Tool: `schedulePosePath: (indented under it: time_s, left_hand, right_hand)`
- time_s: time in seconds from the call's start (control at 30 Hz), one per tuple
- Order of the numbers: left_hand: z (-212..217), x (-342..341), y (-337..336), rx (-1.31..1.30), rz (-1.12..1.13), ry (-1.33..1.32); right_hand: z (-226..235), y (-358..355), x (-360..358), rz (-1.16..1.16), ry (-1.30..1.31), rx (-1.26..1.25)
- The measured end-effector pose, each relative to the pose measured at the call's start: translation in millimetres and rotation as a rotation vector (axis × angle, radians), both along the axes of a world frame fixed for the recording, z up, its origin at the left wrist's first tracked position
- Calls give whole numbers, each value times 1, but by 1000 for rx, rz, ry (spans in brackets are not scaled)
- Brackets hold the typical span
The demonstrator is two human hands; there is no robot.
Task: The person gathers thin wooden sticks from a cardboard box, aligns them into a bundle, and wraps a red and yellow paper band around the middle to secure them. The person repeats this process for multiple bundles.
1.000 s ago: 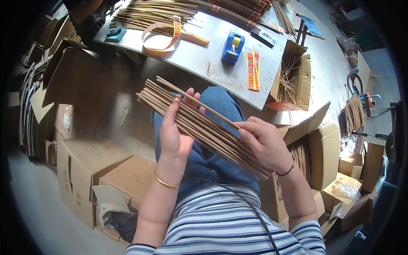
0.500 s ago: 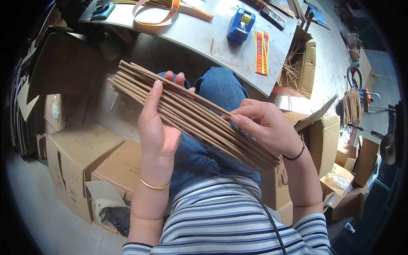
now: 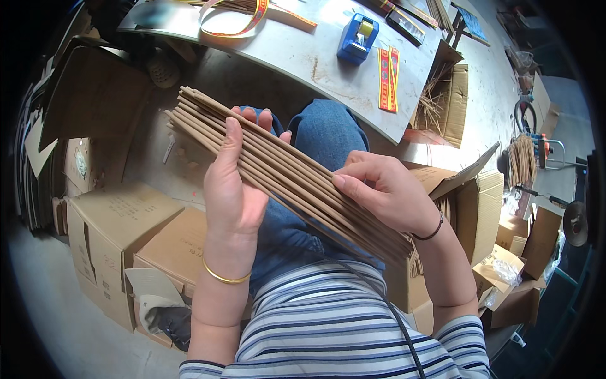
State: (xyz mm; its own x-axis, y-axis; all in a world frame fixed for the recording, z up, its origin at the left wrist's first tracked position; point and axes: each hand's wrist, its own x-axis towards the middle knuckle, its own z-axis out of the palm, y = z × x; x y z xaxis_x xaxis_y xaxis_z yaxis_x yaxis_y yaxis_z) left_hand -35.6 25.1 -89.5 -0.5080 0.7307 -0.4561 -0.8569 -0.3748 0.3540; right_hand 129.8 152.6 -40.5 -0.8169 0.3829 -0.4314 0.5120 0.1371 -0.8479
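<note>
A slanting bundle of thin brown incense sticks [image 3: 287, 165] lies across my lap, its far ends at upper left and its near ends at lower right. My left hand [image 3: 235, 192] cradles it from below, thumb over the near side and fingertips showing beyond the far side. Thumb and forefinger of my right hand [image 3: 391, 192] pinch the upper edge of the bundle past its middle. Its other fingers are curled and partly hidden. The lower right ends of the sticks pass below my right wrist.
Ahead stands a white table [image 3: 315, 72] with a blue tape dispenser [image 3: 358, 39], red-and-yellow paper strips [image 3: 388, 79] and a curled band [image 3: 259, 16]. Cardboard boxes [image 3: 120, 218] stand at left. An open box [image 3: 483, 202] is by my right arm, another [image 3: 456, 104] beside the table.
The stick raised along the bundle's upper edge now lies closer against the others. My right hand has moved slightly left along the bundle. The left hand holds nearly the same place.
</note>
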Motion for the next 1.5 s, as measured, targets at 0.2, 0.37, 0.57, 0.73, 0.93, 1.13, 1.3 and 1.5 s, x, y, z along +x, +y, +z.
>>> schedulePosePath:
  time_s: [0.2, 0.37, 0.57, 0.73, 0.93, 1.13, 1.3, 1.5]
  left_hand:
    - [-6, -2, 0, 62, 2, 15]
    - [-1, -7, 8, 295, -50, -59]
    - [18, -22, 21, 337, -62, 48]
    - [67, -30, 48, 118, 94, 569]
    - [119, -50, 73, 273, 151, 1032]
    - [138, -83, 134, 591, -244, 1156]
    - [131, -78, 162, 443, -237, 1340]
    - [94, -77, 172, 294, -142, 1567]
  right_hand:
    - [-12, -3, 4, 96, 205, -37]
    - [-32, -8, 2, 106, 110, -1338]
    - [-27, -28, -20, 100, 65, -1040]
    - [-13, -30, -45, -59, 208, 52]
    - [12, -4, -90, -124, 506, 195]
    - [-13, 93, -130, 208, 709, -207]
    - [-45, 125, -145, 69, 892, -49]
    - [-79, 98, -154, -409, 992, 196]
